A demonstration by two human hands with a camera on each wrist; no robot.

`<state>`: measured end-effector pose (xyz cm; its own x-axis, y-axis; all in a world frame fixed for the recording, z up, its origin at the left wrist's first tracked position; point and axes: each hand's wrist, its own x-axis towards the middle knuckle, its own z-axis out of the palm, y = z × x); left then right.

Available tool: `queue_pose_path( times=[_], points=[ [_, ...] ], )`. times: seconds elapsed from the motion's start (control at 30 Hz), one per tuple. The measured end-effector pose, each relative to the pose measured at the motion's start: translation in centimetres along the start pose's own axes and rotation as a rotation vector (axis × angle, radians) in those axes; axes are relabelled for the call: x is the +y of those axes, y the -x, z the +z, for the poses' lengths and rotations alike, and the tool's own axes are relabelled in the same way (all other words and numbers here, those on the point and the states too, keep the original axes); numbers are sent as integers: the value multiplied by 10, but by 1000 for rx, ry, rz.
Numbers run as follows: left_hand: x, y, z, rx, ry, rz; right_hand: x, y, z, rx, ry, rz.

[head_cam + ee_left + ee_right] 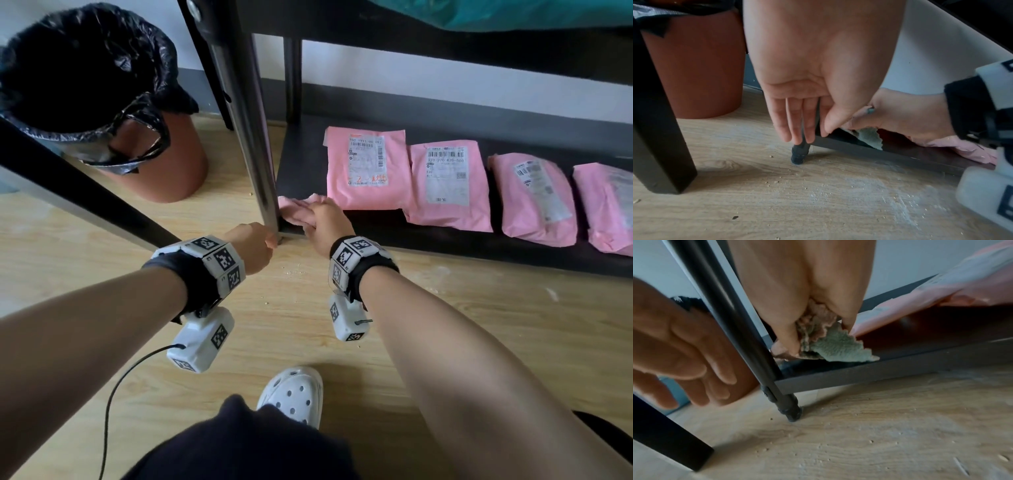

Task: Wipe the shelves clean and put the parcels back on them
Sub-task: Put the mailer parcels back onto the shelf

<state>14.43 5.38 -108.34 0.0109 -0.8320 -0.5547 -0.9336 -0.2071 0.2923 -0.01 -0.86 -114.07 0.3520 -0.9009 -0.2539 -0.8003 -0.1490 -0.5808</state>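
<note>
Low down, right hand (325, 222) grips cloth (294, 209) beside shelved parcels (368, 168); left hand (251, 245) straight-fingered.

We see a dark bottom shelf (301, 164) carrying four pink parcels (368, 168) in a row and a pink cloth (296, 210) at its front-left corner.

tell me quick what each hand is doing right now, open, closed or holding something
Left hand: open, straight fingers resting against the shelf post, holding nothing.
Right hand: closed around the cloth, at the bottom shelf's corner.
</note>
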Motion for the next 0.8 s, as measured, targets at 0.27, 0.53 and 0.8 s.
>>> queue_pose_path(
  times=[0.27, 0.53, 0.8],
  points=[
    [12, 22, -19, -15, -25, -42, 1, 29, -40, -97, -461, 123],
    [47, 83, -56, -25, -28, -75, -7, 97, -106, -191, -626, 12],
    [90, 184, -122, -72, -7, -181, -66, 176, -195, -275, -651, 77]
  ],
)
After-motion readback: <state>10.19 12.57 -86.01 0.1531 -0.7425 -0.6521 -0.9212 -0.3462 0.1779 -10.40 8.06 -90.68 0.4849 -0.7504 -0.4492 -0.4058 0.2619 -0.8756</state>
